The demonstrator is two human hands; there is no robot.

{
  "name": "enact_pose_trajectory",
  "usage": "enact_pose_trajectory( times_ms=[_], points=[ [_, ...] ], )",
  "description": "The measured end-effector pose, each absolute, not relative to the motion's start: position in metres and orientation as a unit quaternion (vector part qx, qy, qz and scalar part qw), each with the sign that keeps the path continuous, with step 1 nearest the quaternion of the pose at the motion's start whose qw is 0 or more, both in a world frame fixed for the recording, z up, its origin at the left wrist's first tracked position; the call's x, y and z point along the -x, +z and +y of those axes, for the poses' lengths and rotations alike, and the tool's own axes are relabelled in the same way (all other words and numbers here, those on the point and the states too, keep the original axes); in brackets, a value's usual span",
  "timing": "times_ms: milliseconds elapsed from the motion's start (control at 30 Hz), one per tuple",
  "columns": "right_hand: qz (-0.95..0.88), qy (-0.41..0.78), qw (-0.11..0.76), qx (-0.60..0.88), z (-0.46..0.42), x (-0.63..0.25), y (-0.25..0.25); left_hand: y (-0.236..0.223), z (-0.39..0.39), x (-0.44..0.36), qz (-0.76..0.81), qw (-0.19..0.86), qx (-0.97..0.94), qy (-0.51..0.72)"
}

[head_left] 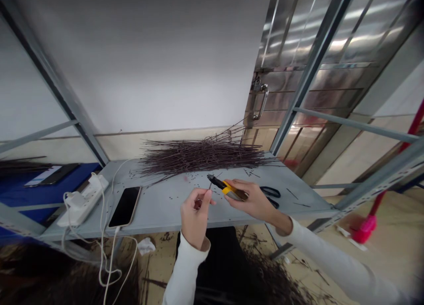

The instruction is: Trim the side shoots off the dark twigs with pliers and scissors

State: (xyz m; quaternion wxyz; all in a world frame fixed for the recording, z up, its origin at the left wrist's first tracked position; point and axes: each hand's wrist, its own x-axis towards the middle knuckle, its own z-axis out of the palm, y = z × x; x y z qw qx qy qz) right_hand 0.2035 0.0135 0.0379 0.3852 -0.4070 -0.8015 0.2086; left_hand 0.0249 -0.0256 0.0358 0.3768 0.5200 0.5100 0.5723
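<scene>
My right hand (253,200) is closed around yellow-handled cutting pliers (222,186), whose black jaws point left toward my other hand. My left hand (194,213) pinches a thin dark twig piece (210,186) upright, its tip close to the plier jaws. Both hands hover over the front edge of a grey metal shelf (165,205). A large pile of long dark purple-brown twigs (202,154) lies across the back of the shelf. Small cut bits are scattered on the shelf surface.
A black phone (125,206) lies on the shelf at left, cabled to a white power strip (82,200). Black scissors (270,193) lie right of my hands. Metal rack posts frame the view. Twig offcuts litter the floor (271,283). A steel door (298,75) stands behind.
</scene>
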Motion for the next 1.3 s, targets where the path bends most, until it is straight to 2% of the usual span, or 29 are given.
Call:
enact_pose_trajectory(
  times_ms=[233,367,433,633,1300],
  points=[
    [-0.686,0.567,0.297,0.345,0.014,-0.222,0.048,0.038,-0.025,-0.022,0.493,0.337,-0.583,0.551],
    [-0.621,0.675,0.262,0.3,0.011,-0.223,0.049,0.036,-0.023,-0.025,0.477,0.337,-0.593,0.555],
    [-0.628,0.669,0.264,0.297,0.01,-0.222,0.049,0.035,-0.022,-0.026,0.483,0.333,-0.592,0.553],
    [-0.716,0.535,0.305,0.329,0.007,-0.213,0.049,0.037,-0.023,-0.026,0.51,0.328,-0.595,0.528],
    [-0.74,0.484,0.315,0.345,0.004,-0.215,0.057,0.041,-0.032,-0.026,0.51,0.321,-0.595,0.532]
  ],
)
